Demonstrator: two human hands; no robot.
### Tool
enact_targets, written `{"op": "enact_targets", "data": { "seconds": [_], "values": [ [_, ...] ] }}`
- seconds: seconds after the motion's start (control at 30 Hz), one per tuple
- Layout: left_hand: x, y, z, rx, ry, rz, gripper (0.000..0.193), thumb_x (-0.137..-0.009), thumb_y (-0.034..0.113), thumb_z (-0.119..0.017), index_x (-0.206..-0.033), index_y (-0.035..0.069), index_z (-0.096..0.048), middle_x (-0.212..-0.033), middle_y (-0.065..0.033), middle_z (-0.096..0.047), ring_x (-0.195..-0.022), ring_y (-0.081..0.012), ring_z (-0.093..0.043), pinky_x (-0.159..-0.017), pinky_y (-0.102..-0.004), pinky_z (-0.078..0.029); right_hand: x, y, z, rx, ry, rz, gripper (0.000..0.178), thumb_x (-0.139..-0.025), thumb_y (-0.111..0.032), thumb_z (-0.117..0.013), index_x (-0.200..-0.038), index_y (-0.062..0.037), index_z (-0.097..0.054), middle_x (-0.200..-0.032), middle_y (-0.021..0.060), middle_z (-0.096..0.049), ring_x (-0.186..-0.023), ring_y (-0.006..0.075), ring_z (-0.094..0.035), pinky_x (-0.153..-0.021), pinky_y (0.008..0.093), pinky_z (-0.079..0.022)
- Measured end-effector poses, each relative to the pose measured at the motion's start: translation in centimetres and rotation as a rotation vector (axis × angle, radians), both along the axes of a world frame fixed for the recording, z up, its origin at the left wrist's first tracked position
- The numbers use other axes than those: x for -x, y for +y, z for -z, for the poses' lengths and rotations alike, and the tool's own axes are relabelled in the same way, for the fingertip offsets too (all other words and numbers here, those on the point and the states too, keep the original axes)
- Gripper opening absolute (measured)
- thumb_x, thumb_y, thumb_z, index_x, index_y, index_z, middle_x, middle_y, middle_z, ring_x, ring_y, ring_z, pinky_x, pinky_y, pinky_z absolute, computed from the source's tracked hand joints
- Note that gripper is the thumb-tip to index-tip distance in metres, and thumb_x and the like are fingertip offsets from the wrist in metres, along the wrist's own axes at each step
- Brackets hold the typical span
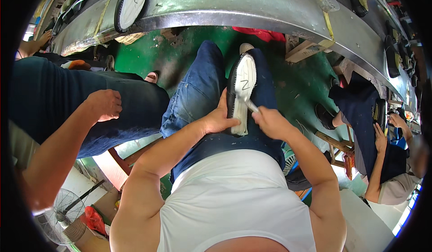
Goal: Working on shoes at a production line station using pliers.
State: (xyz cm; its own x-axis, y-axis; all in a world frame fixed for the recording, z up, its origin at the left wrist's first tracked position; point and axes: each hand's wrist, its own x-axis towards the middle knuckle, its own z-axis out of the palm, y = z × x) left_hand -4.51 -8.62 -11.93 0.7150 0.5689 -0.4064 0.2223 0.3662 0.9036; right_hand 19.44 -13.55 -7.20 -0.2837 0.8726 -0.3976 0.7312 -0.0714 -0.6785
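A dark shoe [245,71] lies sole up along my right thigh, toe pointing away from me. Its pale bottom has a dark hand-drawn mark and an edge of stitching or fringe. My left hand [218,117] grips the heel half from the left side, thumb over the bottom. In my closed right hand [272,123] is a short tool [250,104] with a light shaft. The tool's greyish head meets or hovers just above the middle of the sole; blur hides its exact kind.
A metal workbench [202,13] curves across the far side, with another pale-soled shoe [131,7] at its edge and a clear plastic cup [329,3]. Co-workers sit close by: a hand [104,104] at left, a person [396,162] at right. A fan [60,216] stands lower left.
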Motion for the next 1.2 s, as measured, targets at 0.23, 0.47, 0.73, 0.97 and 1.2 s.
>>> {"op": "enact_targets", "data": {
  "seconds": [0.23, 0.47, 0.73, 0.97, 1.2],
  "values": [
    [-2.2, 2.5, 2.1, -0.051, 0.126, -0.356, 0.081, -0.090, 0.031, -0.074, -0.134, -0.006, -0.017, -0.125, -0.0214, -0.047, -0.120, -0.0214, -0.046, -0.103, -0.0344, -0.042, 0.1, 4.4, -3.3, -0.184, 0.333, 0.211, 0.043, -0.105, -0.035, -0.045, -0.089, 0.0031, -0.058, -0.071, 0.0120, -0.065, -0.061, 0.0231, -0.066, -0.061, 0.0356, -0.052],
    [-3.2, 5.2, 0.7, 0.228, 0.023, -0.500, 0.062, -0.098, 0.036, -0.064, -0.138, -0.006, -0.043, -0.125, -0.0155, -0.062, -0.112, -0.0214, -0.061, -0.096, -0.0349, -0.050, -2.8, 4.1, 0.9, 0.213, 0.468, 0.420, 0.045, -0.106, -0.036, -0.042, -0.092, 0.0034, -0.060, -0.074, 0.0090, -0.066, -0.061, 0.0177, -0.066, -0.061, 0.0331, -0.051],
    [-2.6, 9.7, -11.4, 0.329, -0.850, -0.499, 0.064, -0.102, 0.051, -0.048, -0.141, 0.001, -0.044, -0.132, -0.0139, -0.060, -0.119, -0.0254, -0.060, -0.104, -0.0417, -0.047, -2.7, -4.2, -0.8, -0.027, -0.226, 0.041, 0.040, -0.092, -0.043, -0.062, -0.088, -0.0038, -0.066, -0.078, 0.0164, -0.069, -0.074, 0.0338, -0.069, -0.067, 0.0452, -0.054],
    [-4.1, 11.8, -11.5, 0.519, -0.863, -0.450, 0.077, -0.095, 0.069, -0.037, -0.144, 0.009, -0.044, -0.126, -0.0169, -0.060, -0.108, -0.0355, -0.066, -0.092, -0.0505, -0.056, -1.2, -4.7, -3.2, -0.481, -0.269, 0.016, 0.043, -0.077, -0.032, -0.080, -0.107, -0.0027, -0.070, -0.119, 0.0128, -0.061, -0.107, 0.0323, -0.063, -0.086, 0.0395, -0.055],
    [-3.6, 12.4, -12.6, 0.472, -0.861, -0.425, 0.083, -0.093, 0.074, -0.036, -0.143, 0.008, -0.045, -0.132, -0.0200, -0.058, -0.115, -0.0382, -0.062, -0.092, -0.0579, -0.053, 0.4, 3.1, -9.9, -0.922, 0.071, 0.118, 0.036, -0.081, -0.016, -0.079, -0.109, 0.0003, -0.066, -0.117, 0.0156, -0.062, -0.099, 0.0339, -0.064, -0.083, 0.0392, -0.054]
  ]
}}
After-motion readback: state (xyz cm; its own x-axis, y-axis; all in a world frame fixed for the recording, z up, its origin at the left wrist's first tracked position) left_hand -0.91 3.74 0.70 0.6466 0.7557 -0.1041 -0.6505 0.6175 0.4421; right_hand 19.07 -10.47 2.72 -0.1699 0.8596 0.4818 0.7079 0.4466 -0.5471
